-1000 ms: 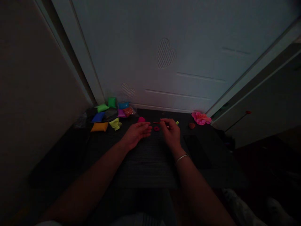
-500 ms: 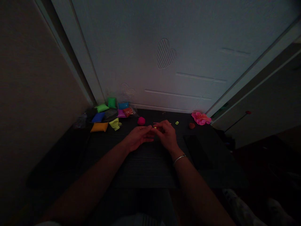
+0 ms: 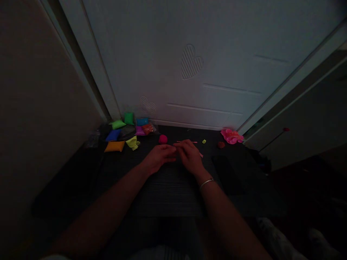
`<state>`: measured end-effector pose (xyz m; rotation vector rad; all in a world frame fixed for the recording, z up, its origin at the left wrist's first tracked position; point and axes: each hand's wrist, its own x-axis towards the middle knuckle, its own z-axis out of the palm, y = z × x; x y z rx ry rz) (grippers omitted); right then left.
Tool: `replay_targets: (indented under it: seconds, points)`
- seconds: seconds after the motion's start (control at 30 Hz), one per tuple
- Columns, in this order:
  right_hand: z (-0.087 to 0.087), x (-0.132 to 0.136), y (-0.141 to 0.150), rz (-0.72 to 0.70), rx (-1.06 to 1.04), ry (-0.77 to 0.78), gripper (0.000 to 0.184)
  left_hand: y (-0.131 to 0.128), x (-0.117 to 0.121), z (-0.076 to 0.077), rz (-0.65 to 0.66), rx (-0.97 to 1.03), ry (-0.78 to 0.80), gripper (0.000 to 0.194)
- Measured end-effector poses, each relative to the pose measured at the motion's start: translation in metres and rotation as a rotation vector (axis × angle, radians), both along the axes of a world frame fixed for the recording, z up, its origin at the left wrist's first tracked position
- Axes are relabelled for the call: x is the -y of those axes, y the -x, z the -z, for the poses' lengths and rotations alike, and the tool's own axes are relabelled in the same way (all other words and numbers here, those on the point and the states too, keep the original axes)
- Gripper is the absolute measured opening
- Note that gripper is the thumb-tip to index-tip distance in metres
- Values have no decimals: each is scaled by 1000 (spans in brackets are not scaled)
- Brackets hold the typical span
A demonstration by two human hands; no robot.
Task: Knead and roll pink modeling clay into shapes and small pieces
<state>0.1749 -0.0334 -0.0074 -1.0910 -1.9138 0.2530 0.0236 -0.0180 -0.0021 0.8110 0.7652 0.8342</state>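
Your right hand (image 3: pixel 192 158) has come left over the last second, and its fingertips now meet those of your left hand (image 3: pixel 157 158). The small yellow bit that showed between them half a second ago is out of sight now. Both hands are above the table (image 3: pixel 168 195), just to the near side and right of the pink ball (image 3: pixel 163 139), with fingers bent and tips together; you cannot tell whether they grip anything, though that bit is probably hidden between them.

Expect the bit to be very light and soft, perhaps modelling clay, quick to dent and apt to cling to your skin. Take it at its edges between thumb and forefinger, with barely any pressure.

To the right of the ball, partly behind your right hand, lie thin pinkish sticks (image 3: pixel 194 142); these look stiff but slight, so pinch them near the middle. Farther right of the ball are a yellow-green scrap (image 3: pixel 204 141) and a reddish-brown lump (image 3: pixel 221 144). The ball itself seems light and squashy, so cup it rather than pinch it. Left of it, a crumpled yellow packet (image 3: pixel 132 143) looks limp; lift that by a corner.
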Motion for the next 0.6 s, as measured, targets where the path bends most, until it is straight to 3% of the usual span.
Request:
replay_targets:
  seconds: [0.6]
  points:
    - [-4, 0, 0, 2, -7, 58, 14, 2, -1, 1, 37, 36, 28, 11]
